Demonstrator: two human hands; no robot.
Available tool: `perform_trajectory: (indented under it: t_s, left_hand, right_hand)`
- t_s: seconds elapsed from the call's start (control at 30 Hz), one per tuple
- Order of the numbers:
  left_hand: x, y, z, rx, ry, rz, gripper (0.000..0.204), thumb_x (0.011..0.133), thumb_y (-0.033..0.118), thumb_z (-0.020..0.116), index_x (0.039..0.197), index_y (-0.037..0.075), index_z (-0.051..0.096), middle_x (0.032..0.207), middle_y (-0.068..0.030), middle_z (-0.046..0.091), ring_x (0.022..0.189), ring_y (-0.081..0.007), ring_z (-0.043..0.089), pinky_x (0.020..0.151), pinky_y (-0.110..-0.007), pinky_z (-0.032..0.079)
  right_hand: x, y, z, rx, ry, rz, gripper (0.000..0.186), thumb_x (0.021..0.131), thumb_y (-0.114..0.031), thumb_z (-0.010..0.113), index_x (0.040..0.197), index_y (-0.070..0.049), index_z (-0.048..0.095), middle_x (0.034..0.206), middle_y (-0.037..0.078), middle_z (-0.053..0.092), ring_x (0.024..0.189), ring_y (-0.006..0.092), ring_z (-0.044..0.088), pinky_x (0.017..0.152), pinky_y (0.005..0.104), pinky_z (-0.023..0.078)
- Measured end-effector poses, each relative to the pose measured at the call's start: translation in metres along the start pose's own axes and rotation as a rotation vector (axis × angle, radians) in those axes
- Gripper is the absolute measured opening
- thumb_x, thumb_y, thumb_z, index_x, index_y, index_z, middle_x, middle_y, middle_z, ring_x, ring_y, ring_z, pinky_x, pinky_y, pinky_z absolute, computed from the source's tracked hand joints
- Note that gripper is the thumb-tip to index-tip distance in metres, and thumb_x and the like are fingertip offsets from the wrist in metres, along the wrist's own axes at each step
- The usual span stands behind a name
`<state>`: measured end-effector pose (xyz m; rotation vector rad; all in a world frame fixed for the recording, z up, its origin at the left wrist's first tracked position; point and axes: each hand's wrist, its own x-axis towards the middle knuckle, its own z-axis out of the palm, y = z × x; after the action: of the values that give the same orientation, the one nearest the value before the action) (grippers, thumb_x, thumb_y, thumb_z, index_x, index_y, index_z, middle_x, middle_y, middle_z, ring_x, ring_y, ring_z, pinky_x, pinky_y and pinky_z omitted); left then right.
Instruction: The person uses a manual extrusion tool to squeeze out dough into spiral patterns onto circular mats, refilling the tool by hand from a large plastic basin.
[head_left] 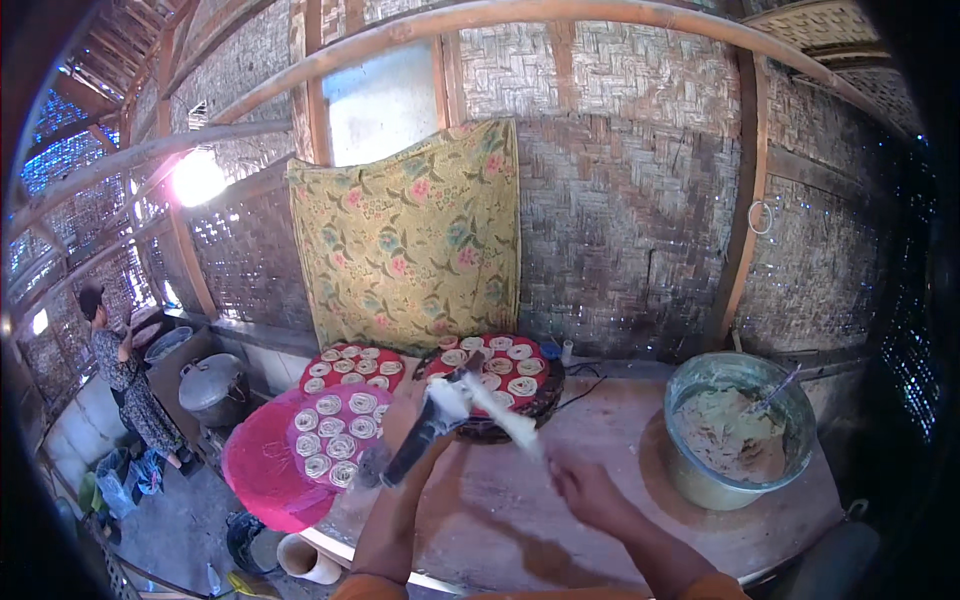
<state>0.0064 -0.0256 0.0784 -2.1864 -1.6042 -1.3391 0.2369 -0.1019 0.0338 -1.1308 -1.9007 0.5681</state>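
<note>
The dough-coated spatula [505,413] you clasp in your right hand [588,490] reaches to the dark tube [424,441] your left hand [402,413] curls around, a pink tray [258,462] left of that hand, a dough basin [702,482] right of the other.

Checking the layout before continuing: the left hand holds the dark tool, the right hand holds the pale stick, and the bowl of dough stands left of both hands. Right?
Not quite. The left hand holds the dark tool and the right hand the pale stick, but the head view shows the bowl of dough right of both hands.
</note>
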Motion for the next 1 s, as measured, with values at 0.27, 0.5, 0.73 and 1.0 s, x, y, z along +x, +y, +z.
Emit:
perform_trajectory:
  t_s: [0.27, 0.5, 0.73, 1.0]
  left_hand:
    - [0.004, -0.035, 0.054, 0.015, 0.128, 0.044, 0.032, 0.071, 0.027, 0.062, 0.094, 0.005, 0.057, 0.081, -0.0148, 0.059, 0.075, -0.0361, 0.059, 0.064, -0.044, 0.047]
    - [-0.006, -0.010, -0.025, 0.028, 0.066, 0.081, 0.039, 0.067, 0.028, 0.071, 0.097, 0.006, 0.058, 0.086, -0.0125, 0.060, 0.078, -0.0319, 0.060, 0.069, -0.040, 0.048]
    - [0.003, -0.043, -0.031, -1.608, 0.282, -0.514, 0.012, 0.069, 0.008, 0.053, 0.081, 0.007, 0.051, 0.072, -0.0025, 0.050, 0.062, -0.0154, 0.050, 0.054, -0.029, 0.044]
    - [-0.003, -0.014, 0.031, -2.177, 0.028, -0.625, 0.013, 0.076, 0.013, 0.055, 0.087, 0.008, 0.052, 0.078, -0.0032, 0.052, 0.072, -0.0160, 0.054, 0.062, -0.032, 0.045]
  right_hand:
    - [-0.007, -0.016, 0.010, 0.201, -0.097, 0.118, 0.042, 0.091, -0.008, 0.042, 0.133, -0.008, 0.043, 0.072, 0.006, 0.054, 0.064, 0.0132, 0.050, 0.062, 0.0302, 0.045]
    - [-0.037, 0.008, -0.139, -0.912, 0.369, 0.473, 0.020, 0.087, -0.013, 0.046, 0.095, -0.008, 0.064, 0.079, 0.019, 0.063, 0.073, 0.0344, 0.063, 0.063, 0.0462, 0.048]
    - [-0.083, 0.066, -0.169, -1.233, 0.129, 0.563, 0.018, 0.077, -0.017, 0.060, 0.086, -0.003, 0.067, 0.095, 0.018, 0.062, 0.096, 0.0306, 0.058, 0.080, 0.0435, 0.044]
    - [-0.033, 0.017, 0.021, 1.813, -0.856, 0.753, 0.068, 0.089, -0.066, 0.021, 0.109, -0.008, 0.052, 0.080, 0.012, 0.058, 0.047, 0.0169, 0.049, 0.042, 0.0290, 0.043]
